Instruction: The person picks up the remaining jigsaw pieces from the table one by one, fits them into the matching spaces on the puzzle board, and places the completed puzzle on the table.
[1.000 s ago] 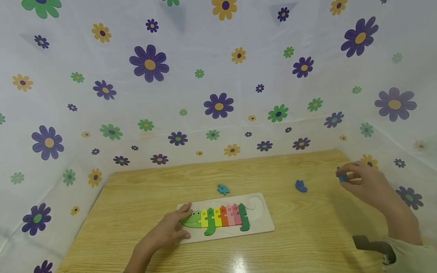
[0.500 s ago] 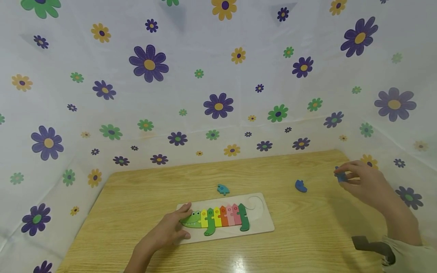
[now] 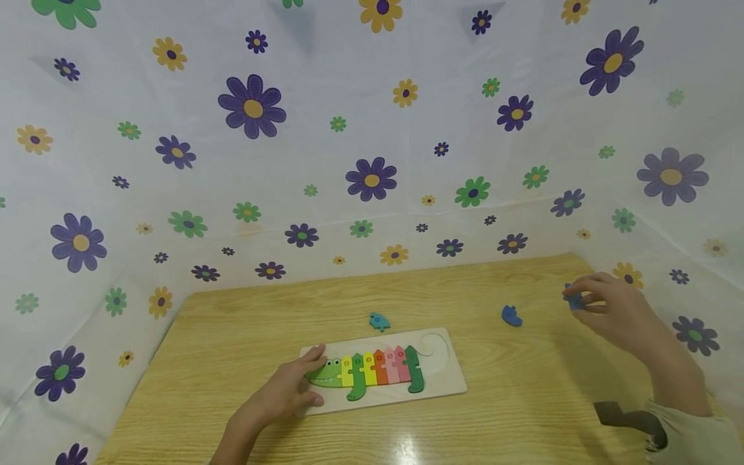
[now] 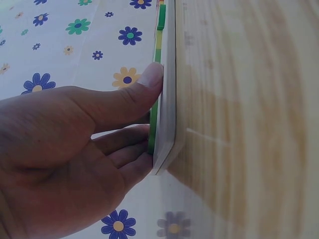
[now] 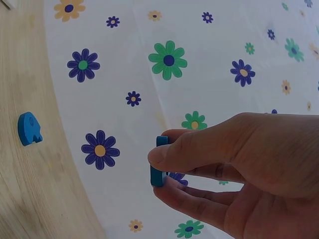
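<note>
A wooden crocodile puzzle board (image 3: 442,381) lies on the table, with green, yellow, orange and pink pieces (image 3: 380,368) set in it. At its right end a curled tail outline shows on bare wood. My left hand (image 3: 285,389) rests on the board's left end, thumb and fingertips against the green head (image 3: 327,374). In the left wrist view, the left hand (image 4: 75,149) touches the board's upper face. Up at the right, my right hand (image 3: 616,310) pinches a blue puzzle piece (image 3: 573,301) above the table; the right wrist view shows this puzzle piece (image 5: 158,172) edge-on between thumb and fingers.
A light blue puzzle piece (image 3: 380,321) lies just behind the board. Farther right on the wooden table (image 3: 244,336) is a curved dark blue piece (image 3: 511,316). A white cloth (image 3: 314,84) with printed flowers hangs along the back and both sides.
My right hand has shifted slightly to the left with the blue puzzle piece in its grip. The left hand stays at the board, which has not moved.
</note>
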Motion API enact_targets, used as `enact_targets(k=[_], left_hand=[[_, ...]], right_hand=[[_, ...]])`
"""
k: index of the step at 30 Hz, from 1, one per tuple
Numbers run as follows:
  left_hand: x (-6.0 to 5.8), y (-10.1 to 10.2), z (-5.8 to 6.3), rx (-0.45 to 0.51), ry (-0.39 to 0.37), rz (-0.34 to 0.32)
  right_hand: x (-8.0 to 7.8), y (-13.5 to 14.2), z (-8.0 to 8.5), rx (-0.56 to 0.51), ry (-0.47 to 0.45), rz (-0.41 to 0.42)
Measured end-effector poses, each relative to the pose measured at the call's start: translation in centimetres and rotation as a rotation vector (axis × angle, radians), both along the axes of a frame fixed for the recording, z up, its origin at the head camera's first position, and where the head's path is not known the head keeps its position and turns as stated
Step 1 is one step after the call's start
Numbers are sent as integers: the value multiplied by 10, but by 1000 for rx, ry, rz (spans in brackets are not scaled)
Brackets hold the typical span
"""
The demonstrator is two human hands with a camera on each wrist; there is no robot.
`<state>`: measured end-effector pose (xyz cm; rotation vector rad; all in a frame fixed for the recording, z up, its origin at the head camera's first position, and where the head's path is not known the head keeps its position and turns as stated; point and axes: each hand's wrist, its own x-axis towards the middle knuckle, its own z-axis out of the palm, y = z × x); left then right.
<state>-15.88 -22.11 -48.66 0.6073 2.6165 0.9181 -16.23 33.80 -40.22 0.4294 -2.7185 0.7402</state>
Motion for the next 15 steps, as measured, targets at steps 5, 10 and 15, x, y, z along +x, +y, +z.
enact_targets(k=[5, 10, 15], left_hand=[[1, 0, 0, 2, -2, -4], [1, -1, 0, 3, -2, -7], [0, -1, 0, 6, 4, -12]], right_hand=[[-1, -4, 0, -5, 11, 18], [-3, -9, -1, -11, -9, 23], [-3, -13, -1, -2, -8, 23]])
